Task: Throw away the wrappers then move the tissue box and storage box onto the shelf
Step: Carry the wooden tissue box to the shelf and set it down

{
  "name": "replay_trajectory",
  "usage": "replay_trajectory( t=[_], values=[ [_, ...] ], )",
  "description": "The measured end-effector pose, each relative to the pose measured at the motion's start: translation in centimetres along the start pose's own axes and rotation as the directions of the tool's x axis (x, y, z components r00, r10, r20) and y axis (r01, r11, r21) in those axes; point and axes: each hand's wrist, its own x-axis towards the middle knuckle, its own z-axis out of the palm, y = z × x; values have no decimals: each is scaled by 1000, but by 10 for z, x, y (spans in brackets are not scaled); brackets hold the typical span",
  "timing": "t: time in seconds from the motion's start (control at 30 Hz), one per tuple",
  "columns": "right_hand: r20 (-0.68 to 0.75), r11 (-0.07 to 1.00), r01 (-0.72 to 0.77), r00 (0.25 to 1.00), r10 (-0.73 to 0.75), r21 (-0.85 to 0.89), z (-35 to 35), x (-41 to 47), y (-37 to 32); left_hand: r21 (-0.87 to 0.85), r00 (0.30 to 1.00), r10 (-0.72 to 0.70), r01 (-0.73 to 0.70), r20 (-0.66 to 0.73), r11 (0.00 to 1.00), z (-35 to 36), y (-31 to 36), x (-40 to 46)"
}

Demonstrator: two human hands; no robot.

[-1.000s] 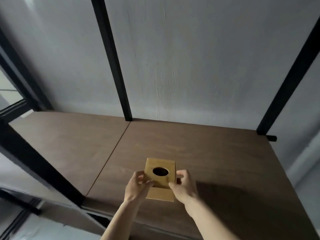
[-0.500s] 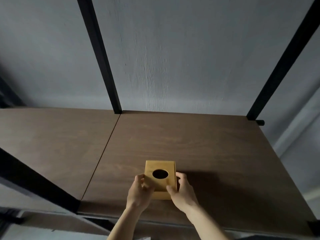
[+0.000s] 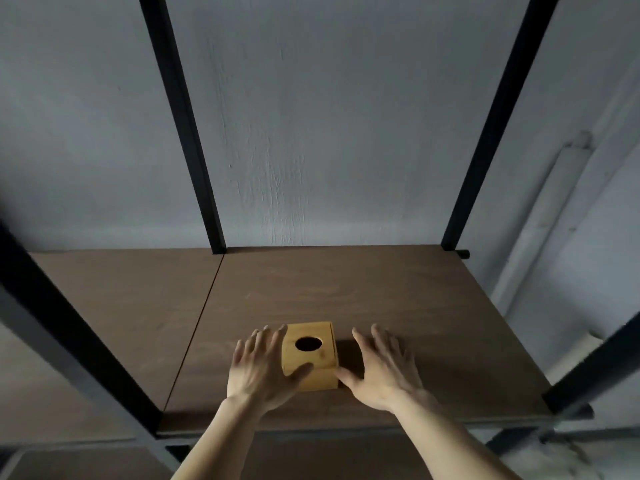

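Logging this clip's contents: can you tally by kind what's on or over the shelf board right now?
Wooden tissue box: 1, standing on the shelf
Hands: 2, left hand and right hand, both spread open flanking the box
Storage box: 0 in view
Wrappers: 0 in view
Total: 3

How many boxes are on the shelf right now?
1. The wooden tissue box sits near the front edge of the shelf, between the open left hand and right hand. No storage box is in view.
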Motion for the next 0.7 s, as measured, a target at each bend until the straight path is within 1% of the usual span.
replay_trajectory(
  t=[0.1,0.23,0.37,0.57,0.7],
  values=[
    [-17,1000,0,1000,1,7,-18,-26,5,66,999,50,-51,13,997,-23,10,-12],
    [-43,999,-1,999,4,53,-43,-65,17,132,997,75,-79,36,988,-54,31,-34],
    [-90,995,16,996,-7,95,-64,-111,36,184,995,99,-94,-16,978,-81,55,-67],
    [-129,995,34,991,-22,91,-80,-194,71,201,990,134,-123,-41,972,-103,100,-137],
    [-114,995,1,993,10,95,-91,-251,101,209,982,186,-186,17,960,-114,136,-173]
  ],
)
